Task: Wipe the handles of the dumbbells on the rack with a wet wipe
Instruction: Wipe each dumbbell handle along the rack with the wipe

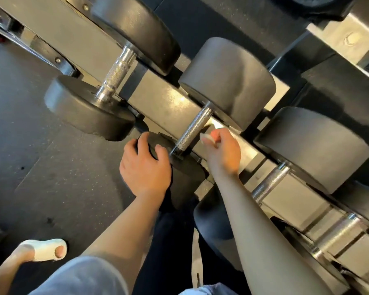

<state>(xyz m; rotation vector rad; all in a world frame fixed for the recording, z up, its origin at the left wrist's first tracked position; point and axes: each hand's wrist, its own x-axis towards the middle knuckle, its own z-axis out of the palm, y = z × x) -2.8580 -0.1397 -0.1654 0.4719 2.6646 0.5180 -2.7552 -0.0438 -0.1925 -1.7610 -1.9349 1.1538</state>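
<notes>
Beside the knurled handle (193, 128) of the middle dumbbell, the right hand (222, 150) had its fingers (216, 136) curled, pinching a small white wet wipe (207, 139) just clear of the steel. The left hand (144, 165) spread its fingers over the near black head (179, 167) of the same dumbbell, gripping its edge. Neighbouring dumbbells (115, 75) lay either side on the grey rack (168, 99). Below, a white slipper (45, 249) stood on the speckled floor (30, 135).
</notes>
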